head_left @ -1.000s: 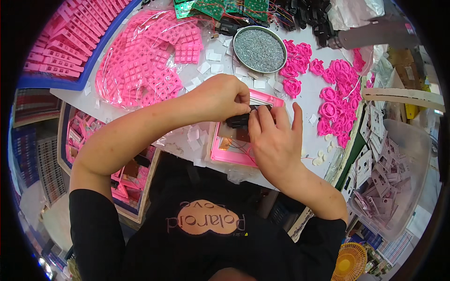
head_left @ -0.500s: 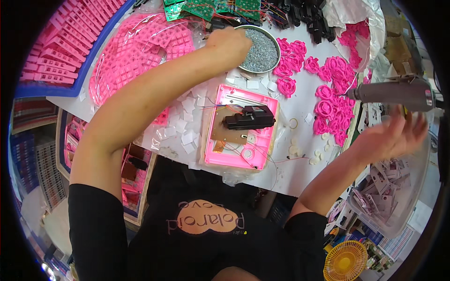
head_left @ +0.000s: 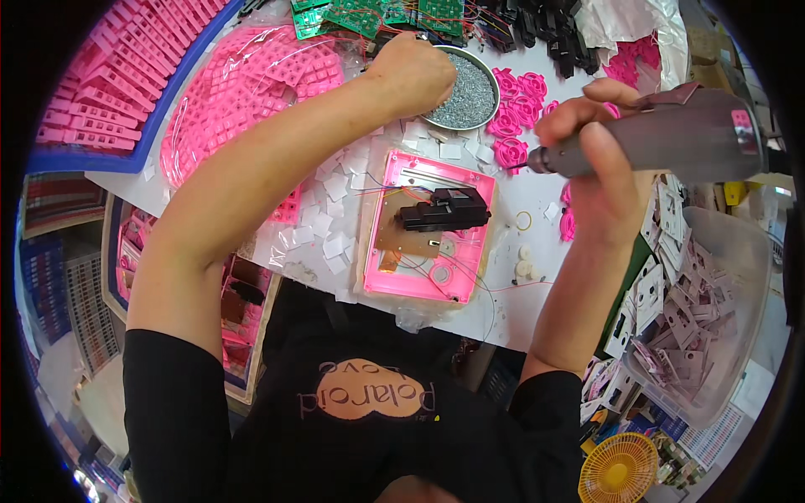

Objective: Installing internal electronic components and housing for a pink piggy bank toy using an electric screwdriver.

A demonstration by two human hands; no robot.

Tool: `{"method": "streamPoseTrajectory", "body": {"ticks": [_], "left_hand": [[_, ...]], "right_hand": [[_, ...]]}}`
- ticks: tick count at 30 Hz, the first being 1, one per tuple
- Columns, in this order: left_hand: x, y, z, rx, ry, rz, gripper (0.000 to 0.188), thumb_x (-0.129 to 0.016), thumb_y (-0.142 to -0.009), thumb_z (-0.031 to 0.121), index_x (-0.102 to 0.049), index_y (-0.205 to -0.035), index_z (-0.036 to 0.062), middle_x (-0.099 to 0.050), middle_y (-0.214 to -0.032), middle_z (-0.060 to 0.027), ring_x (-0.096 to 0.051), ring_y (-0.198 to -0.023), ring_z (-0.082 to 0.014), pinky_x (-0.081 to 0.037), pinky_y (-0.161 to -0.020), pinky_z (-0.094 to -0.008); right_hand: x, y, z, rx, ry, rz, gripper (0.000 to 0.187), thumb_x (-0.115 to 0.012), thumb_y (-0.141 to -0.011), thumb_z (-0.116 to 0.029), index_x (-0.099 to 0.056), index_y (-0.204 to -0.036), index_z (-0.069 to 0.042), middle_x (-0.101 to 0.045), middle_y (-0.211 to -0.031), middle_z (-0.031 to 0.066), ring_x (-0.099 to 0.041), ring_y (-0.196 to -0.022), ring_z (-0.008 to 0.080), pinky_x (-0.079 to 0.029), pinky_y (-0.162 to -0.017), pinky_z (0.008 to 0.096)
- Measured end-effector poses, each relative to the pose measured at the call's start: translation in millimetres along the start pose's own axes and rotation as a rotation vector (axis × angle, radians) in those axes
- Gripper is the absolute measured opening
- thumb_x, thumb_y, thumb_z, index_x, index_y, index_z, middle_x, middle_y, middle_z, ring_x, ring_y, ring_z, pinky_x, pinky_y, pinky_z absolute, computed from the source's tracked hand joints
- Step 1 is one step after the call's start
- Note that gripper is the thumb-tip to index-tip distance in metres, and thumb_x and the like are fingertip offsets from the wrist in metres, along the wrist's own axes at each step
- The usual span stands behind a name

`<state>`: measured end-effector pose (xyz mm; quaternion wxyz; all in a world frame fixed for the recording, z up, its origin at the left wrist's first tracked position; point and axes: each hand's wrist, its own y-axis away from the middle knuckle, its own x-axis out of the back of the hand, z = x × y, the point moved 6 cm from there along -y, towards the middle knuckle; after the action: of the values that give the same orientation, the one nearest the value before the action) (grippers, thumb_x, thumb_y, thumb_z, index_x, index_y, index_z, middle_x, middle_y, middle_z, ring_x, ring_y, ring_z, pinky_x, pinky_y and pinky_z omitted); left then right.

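Note:
A pink plastic housing (head_left: 428, 281) lies open on the white table in front of me, with a brown circuit board, thin wires and a black block (head_left: 443, 210) inside. My left hand (head_left: 417, 74) reaches over the rim of a round metal dish of small screws (head_left: 470, 88), fingers curled down into it; what they pinch is hidden. My right hand (head_left: 599, 155) is wrapped around a grey electric screwdriver (head_left: 671, 134), held level above the table with its tip pointing left, just right of the housing.
Pink round parts (head_left: 520, 109) lie right of the dish. A clear bag of pink keypad pieces (head_left: 251, 84) sits at left, a tray of pink strips (head_left: 92, 75) beyond it. Green circuit boards (head_left: 369, 12) line the far edge. A clear bin of white parts (head_left: 704, 335) stands at right.
My left hand left the housing and went up to the screw dish. My right hand swung out to the right, took the grey screwdriver and brought it back toward the housing.

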<state>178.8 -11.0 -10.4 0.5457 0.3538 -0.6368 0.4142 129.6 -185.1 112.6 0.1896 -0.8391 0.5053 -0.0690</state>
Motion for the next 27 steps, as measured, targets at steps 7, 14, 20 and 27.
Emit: {"method": "streamPoseTrajectory", "body": {"ticks": [7, 14, 20, 27], "left_hand": [[84, 118, 72, -0.083, 0.768, 0.277, 0.007, -0.070, -0.083, 0.012, -0.069, -0.089, 0.0109, -0.065, -0.080, -0.0040, -0.062, -0.080, -0.0246, -0.042, -0.075, -0.0397], [74, 153, 87, 0.058, 1.015, 0.252, 0.011, -0.075, -0.079, 0.011, -0.071, -0.090, 0.0106, -0.068, -0.082, -0.0059, -0.067, -0.089, -0.0277, -0.045, -0.084, -0.0402], [77, 155, 87, 0.050, 1.001, 0.343, 0.012, -0.076, -0.077, 0.009, -0.070, -0.087, 0.0121, -0.066, -0.079, -0.0048, -0.067, -0.088, -0.0254, -0.045, -0.085, -0.0389], [80, 156, 89, 0.042, 0.826, 0.359, 0.021, -0.080, -0.072, 0.009, -0.068, -0.089, 0.0133, -0.066, -0.086, -0.0058, -0.068, -0.098, -0.0250, -0.041, -0.079, -0.0385]], "right_hand": [[-37, 43, -21, 0.123, -0.444, -0.163, 0.043, -0.064, -0.091, -0.017, -0.044, -0.126, -0.003, -0.048, -0.060, 0.0030, -0.046, -0.053, 0.0153, -0.041, -0.050, 0.0327], [-55, 59, -31, 0.172, -0.504, -0.427, 0.042, -0.067, -0.089, -0.008, -0.045, -0.124, -0.006, -0.056, -0.070, 0.0062, -0.050, -0.058, 0.0177, -0.045, -0.054, 0.0345], [-57, 58, -28, 0.158, -0.506, -0.445, 0.042, -0.066, -0.088, -0.007, -0.046, -0.124, -0.006, -0.058, -0.074, 0.0074, -0.053, -0.060, 0.0190, -0.047, -0.056, 0.0365], [-57, 60, -30, 0.173, -0.439, -0.450, 0.045, -0.067, -0.085, -0.004, -0.047, -0.125, -0.005, -0.059, -0.074, 0.0081, -0.056, -0.062, 0.0207, -0.048, -0.057, 0.0380]]}}
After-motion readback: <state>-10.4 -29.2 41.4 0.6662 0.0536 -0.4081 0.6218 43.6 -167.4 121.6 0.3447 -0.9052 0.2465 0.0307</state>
